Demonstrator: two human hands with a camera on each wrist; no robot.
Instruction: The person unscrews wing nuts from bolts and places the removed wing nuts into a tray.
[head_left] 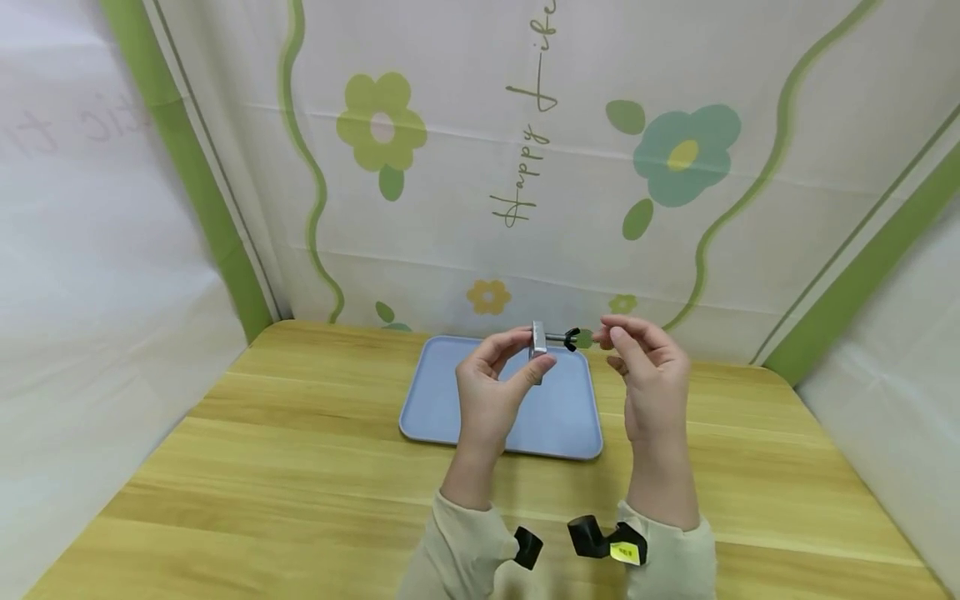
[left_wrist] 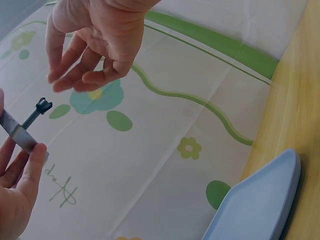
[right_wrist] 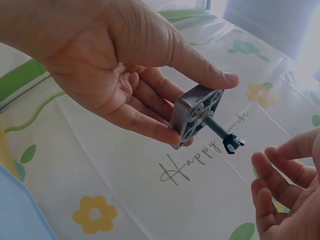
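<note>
My left hand (head_left: 489, 385) pinches a square grey metal block (right_wrist: 186, 116) by its edges, between thumb and fingers, above the tray. Openings show in the block's face in the right wrist view. A threaded bolt (right_wrist: 216, 127) sticks out from the middle of that face toward the right. At the bolt's outer end sits a black wing nut (right_wrist: 232, 144). Just to the right of the wing nut, with a small gap, is my right hand (head_left: 654, 375). Its fingers are loosely bent, and nothing shows between them in the left wrist view (left_wrist: 100, 45).
A light blue tray (head_left: 435, 400) lies on the wooden table (head_left: 300, 467) beneath the hands. White cloth walls (head_left: 450, 208) with printed flowers and green bands close off the back and sides. Black mounts (head_left: 588, 537) sit at both wrists.
</note>
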